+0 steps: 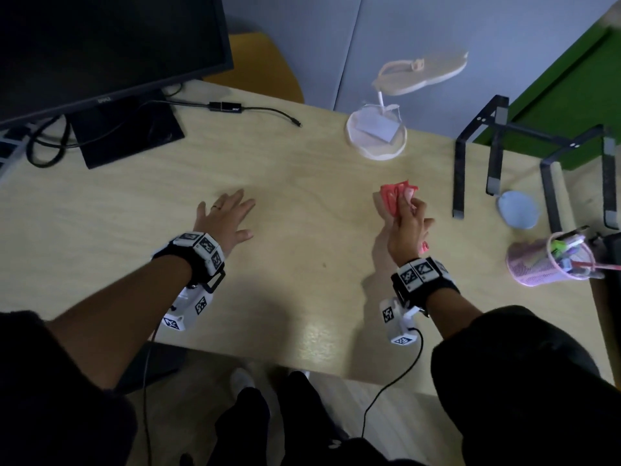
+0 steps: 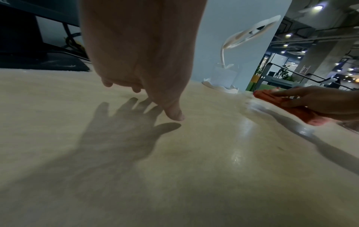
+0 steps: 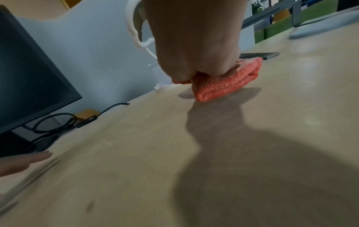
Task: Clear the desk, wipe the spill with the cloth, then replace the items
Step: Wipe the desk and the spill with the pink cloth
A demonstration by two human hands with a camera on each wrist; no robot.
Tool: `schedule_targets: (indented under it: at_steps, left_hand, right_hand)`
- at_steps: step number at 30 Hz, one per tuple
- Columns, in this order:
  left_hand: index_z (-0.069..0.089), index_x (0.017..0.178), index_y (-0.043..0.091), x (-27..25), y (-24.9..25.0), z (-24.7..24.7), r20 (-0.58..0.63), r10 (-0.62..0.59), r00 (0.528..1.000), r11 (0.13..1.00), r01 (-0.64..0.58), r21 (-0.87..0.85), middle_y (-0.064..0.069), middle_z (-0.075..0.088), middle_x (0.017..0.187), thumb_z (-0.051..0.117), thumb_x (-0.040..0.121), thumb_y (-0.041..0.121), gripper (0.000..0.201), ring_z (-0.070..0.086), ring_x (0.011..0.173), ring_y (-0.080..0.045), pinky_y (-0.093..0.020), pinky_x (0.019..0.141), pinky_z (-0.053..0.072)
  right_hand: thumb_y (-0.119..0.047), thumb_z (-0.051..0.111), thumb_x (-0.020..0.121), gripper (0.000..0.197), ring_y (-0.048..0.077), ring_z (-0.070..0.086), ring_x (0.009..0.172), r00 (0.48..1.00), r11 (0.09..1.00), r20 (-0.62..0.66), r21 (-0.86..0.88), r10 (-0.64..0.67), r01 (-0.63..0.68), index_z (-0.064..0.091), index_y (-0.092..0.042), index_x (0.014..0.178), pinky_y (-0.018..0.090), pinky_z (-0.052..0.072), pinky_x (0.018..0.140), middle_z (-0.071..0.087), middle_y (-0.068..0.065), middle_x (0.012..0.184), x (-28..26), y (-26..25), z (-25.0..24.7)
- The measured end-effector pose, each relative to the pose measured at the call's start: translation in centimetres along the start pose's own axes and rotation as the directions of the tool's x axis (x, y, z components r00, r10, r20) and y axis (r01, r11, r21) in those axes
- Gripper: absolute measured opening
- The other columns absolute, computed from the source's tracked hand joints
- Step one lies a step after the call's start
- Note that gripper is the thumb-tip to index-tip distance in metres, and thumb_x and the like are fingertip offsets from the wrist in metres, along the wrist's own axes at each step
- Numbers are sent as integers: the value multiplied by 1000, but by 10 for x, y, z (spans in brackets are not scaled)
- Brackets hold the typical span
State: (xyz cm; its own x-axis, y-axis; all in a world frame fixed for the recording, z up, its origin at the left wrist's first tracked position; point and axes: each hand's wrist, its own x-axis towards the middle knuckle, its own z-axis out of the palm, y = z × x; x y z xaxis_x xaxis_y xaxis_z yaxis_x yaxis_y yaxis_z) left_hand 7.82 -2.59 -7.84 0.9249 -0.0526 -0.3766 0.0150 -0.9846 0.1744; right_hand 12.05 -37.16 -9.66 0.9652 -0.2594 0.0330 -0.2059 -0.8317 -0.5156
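Observation:
My right hand (image 1: 408,227) grips a folded red cloth (image 1: 395,198) at the desk's middle right, fingers curled over it. In the right wrist view the cloth (image 3: 223,83) hangs under my right hand (image 3: 194,46), its lower fold down at the light wooden desk (image 1: 302,183). My left hand (image 1: 226,216) is open with fingers spread, low over the desk's middle left, holding nothing. In the left wrist view my left hand (image 2: 143,61) casts a spread shadow just below it. A shiny streak lies on the desk beside the cloth (image 2: 287,107).
A black monitor (image 1: 100,45) with cables stands back left. A white desk lamp (image 1: 376,136) is at the back centre. On the right are a black laptop stand (image 1: 494,146), a pale blue round pad (image 1: 519,210) and a pink mesh pen cup (image 1: 537,264).

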Motion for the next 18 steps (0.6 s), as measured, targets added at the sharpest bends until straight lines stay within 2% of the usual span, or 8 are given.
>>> schedule_targets:
  at_steps: [2,4,8,13,18]
  left_hand:
    - [11,149,34,11,7,0,32,15,999,1000,-16,26,9,-5,160,53,92,43,71,3,148,-23,-59,114,10]
    - [7,150,34,20,12,1,93,23,995,997,-30,76,9,-9,160,56,90,41,77,2,149,-23,-60,114,11]
    - [12,149,35,26,16,4,107,-6,994,1000,3,29,10,-3,160,63,87,36,81,2,148,-23,-61,111,15]
    - [13,150,34,26,21,4,100,-32,994,999,30,21,9,-3,160,62,87,34,79,0,149,-22,-61,112,17]
    - [13,149,35,25,23,3,84,-43,995,998,39,48,10,-3,160,61,88,34,78,1,149,-21,-59,112,19]
  right_hand:
    - [-2,45,87,62,36,37,105,995,996,38,12,90,-90,38,-31,141,48,35,91,38,7,136,13,-9,8]
    - [2,43,85,63,36,36,106,988,989,47,0,150,-150,41,-31,139,47,36,89,38,2,136,18,-16,17]
    - [6,45,83,65,35,36,108,979,979,26,-23,201,-201,48,-35,134,47,36,88,41,-6,135,28,-29,31]
    - [7,43,83,66,35,37,107,993,998,102,13,64,-65,49,-37,132,46,35,88,44,-8,136,39,-59,55]
    - [2,47,84,69,31,38,106,984,995,157,-22,-90,94,41,-43,136,45,35,89,46,-11,135,6,-82,75]
